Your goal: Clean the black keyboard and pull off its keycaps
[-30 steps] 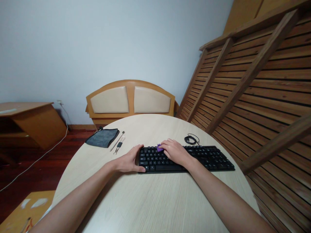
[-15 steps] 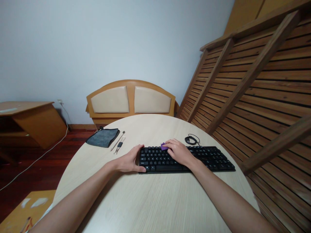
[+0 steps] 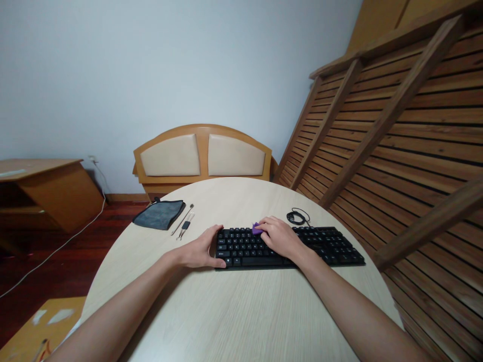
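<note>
A black keyboard (image 3: 249, 254) lies flat on the round table. My left hand (image 3: 199, 249) is clasped around its left end, thumb at the front edge and fingers at the back corner. In my right hand (image 3: 278, 235) a small purple piece (image 3: 257, 229) is pinched; most of it is hidden, so its kind cannot be made out. The fingers press it onto the keys near the top rows, left of the keyboard's middle, and that wrist lies across the lower keys.
On the pale table (image 3: 245, 306), a folded grey cloth (image 3: 160, 215) lies at the left, beside a thin metal stick (image 3: 182, 219) and a wire keycap puller (image 3: 184, 225). The coiled black cable (image 3: 297, 217) rests behind the keyboard. Wooden slats (image 3: 396, 166) lean at the right.
My right hand has shifted slightly to the right along the keys with the purple piece. My left hand still grips the keyboard's left end.
</note>
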Demonstrator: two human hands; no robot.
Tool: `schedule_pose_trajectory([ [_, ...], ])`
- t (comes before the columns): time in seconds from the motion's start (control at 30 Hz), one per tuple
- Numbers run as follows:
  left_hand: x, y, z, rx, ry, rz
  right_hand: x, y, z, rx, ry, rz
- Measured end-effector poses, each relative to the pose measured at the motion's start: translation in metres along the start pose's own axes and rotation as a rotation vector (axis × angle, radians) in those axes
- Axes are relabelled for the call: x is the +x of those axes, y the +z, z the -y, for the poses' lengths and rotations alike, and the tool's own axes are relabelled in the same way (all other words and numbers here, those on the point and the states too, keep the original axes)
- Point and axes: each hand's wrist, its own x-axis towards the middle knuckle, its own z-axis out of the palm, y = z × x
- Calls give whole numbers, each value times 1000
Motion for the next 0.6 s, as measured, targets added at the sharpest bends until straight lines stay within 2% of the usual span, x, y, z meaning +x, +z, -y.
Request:
schedule_pose_trajectory([
  [0.6,-2,-5,1,-12,18,-1,-2,0,6,51,-41,6],
])
